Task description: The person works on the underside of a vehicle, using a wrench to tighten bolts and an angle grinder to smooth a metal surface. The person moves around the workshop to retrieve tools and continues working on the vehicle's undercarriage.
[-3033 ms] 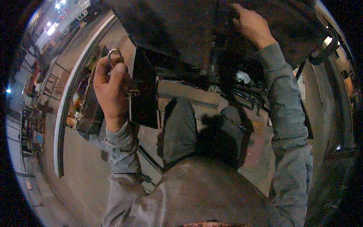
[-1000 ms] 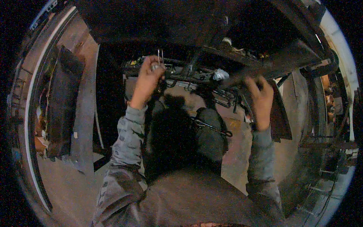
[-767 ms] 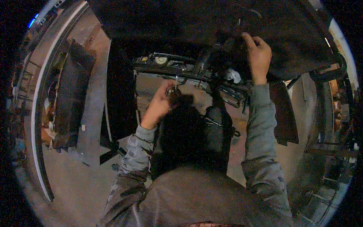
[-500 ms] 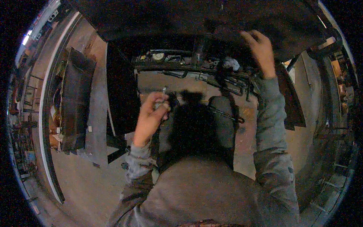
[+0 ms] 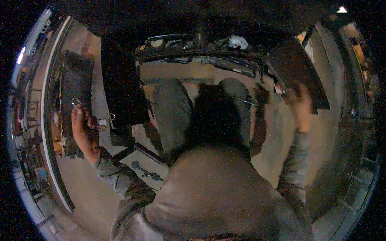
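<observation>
My left hand [image 5: 84, 130] is out to the left, shut on a bundle of metal ring spanners [image 5: 93, 120]. One ring end sticks up above my fingers and another points right. My right hand [image 5: 300, 106] is out to the right, below a dark slanted plate [image 5: 297, 68]. It is blurred by motion, so its grip cannot be made out. My grey-sleeved arms and trousered legs [image 5: 173, 108] fill the middle of the view.
A dark machine underside [image 5: 201, 16] hangs overhead, with a cross-member of hoses and cables [image 5: 201, 52] and a pale rag [image 5: 238, 41] on it. A spanner [image 5: 146, 172] lies on the concrete floor near my left leg. A dark panel [image 5: 76, 88] stands at the left.
My left hand has swung out and down to the left with the spanners. My right hand has come off the underside and dropped lower to the right.
</observation>
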### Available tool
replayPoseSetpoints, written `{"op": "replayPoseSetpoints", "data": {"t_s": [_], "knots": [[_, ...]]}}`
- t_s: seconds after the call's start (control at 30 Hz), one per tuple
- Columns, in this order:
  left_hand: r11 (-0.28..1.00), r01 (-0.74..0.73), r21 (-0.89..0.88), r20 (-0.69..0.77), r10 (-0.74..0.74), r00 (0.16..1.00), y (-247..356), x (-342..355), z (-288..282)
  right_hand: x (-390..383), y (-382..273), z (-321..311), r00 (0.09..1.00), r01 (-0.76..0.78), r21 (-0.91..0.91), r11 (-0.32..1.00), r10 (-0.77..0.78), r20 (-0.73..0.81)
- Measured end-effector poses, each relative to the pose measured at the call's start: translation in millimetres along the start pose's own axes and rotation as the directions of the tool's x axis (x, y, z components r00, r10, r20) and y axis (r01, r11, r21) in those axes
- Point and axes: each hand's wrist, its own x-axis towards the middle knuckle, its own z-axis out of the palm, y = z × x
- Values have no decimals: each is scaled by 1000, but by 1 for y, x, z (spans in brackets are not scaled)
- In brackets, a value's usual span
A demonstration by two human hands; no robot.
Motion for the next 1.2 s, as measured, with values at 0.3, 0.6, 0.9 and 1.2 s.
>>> {"op": "replayPoseSetpoints", "data": {"t_s": [0.3, 0.6, 0.9, 1.2], "knots": [[633, -436, 640, 149, 454, 878, 1, 11, -39, -72, -97, 211, 892, 417, -327, 848, -314, 325], [897, -121, 425, 24, 123, 992, -37, 7, -26, -36, -51, 195, 956, -65, 232, 970, -7, 295], [956, 0, 293, -12, 4, 1000, -55, 7, -25, -52, 14, 112, 784, -597, 796, 103, 285, 551], [871, -129, 473, 71, 108, 992, -77, 0, -23, -34, 145, 4, 863, -166, 136, 977, 210, -459]]}}
